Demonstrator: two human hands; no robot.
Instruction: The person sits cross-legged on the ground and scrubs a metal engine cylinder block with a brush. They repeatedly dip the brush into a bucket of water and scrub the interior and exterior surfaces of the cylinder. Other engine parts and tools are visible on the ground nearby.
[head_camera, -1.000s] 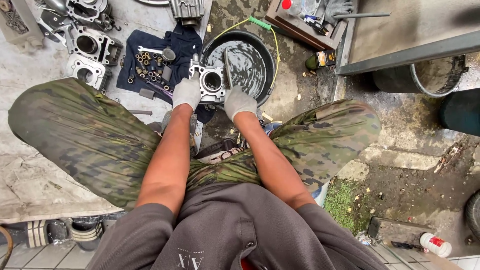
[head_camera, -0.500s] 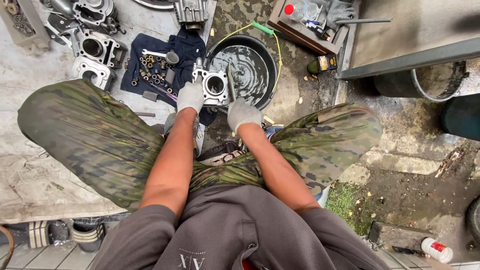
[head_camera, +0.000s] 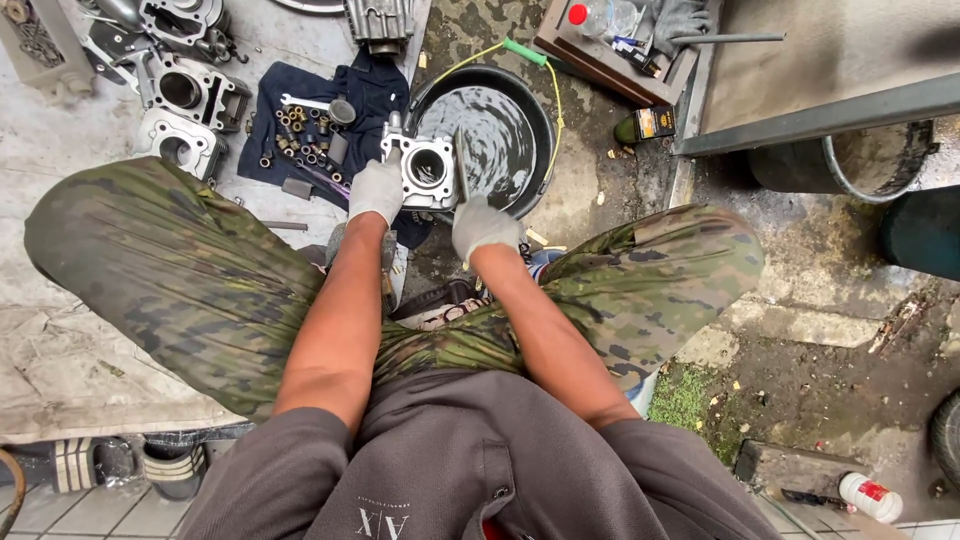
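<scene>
- My left hand (head_camera: 377, 188), in a grey glove, is curled round the left side of a metal engine cylinder block (head_camera: 428, 170), gripping it.
- Block sits tilted, bore facing up, at the left rim of the black basin (head_camera: 535, 115), over the right edge of the dark blue cloth (head_camera: 375, 95).
- My right hand (head_camera: 482, 226), gloved, is closed round the handle of a flat thin tool (head_camera: 462, 165); its blade runs up just beside the block's right side, can't tell if touching.
- Basin holds dark liquid, on the concrete floor (head_camera: 590, 180) between my knees.
- Cloth carries small bolts and sleeves (head_camera: 300, 135) near its left edge.
- More engine castings (head_camera: 190, 95) lie on the floor left of the cloth.
</scene>
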